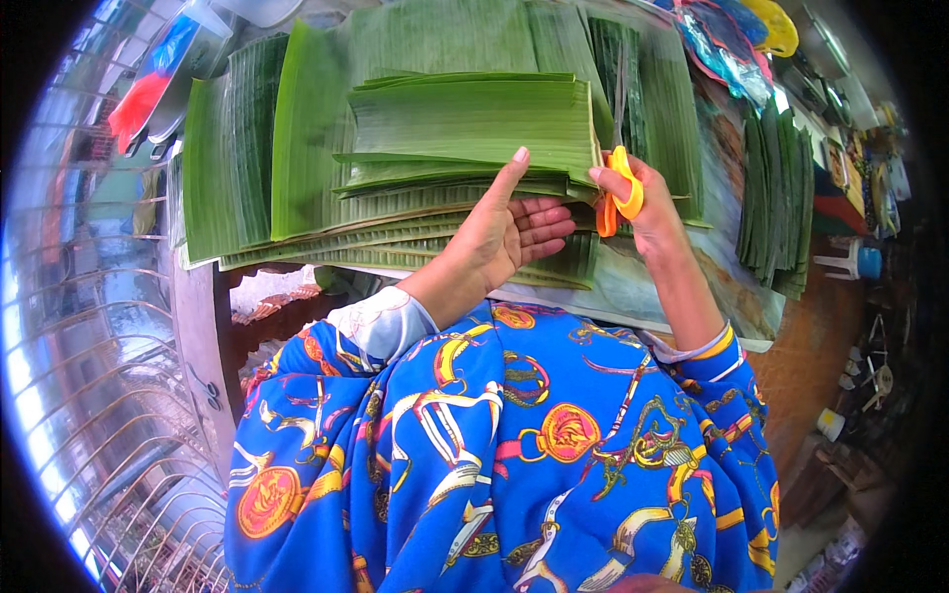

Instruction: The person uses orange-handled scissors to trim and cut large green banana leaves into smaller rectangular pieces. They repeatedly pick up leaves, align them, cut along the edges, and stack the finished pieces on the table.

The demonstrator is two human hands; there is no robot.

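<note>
A stack of cut banana leaf pieces (467, 118) lies over larger banana leaf sheets (319, 141) on the table before me. My left hand (519, 230), palm up with its fingers apart, is at the near edge of the stack; its thumb points up across the leaves. It appears to hold nothing. In my right hand (645, 196) are scissors with orange-yellow handles (626, 185), their blades pointing away from me beside the stack's right end. The right fingertips are close to the stack's corner; whether they grip the leaves is hard to tell.
More leaf strips (775, 200) lie on the table's marble-patterned cover (637, 274) to the right. Plastic bags (730, 52) are at the back right, and a tray holding red and blue bags (174, 81) is at the back left. A metal grille (96, 356) runs along the left.
</note>
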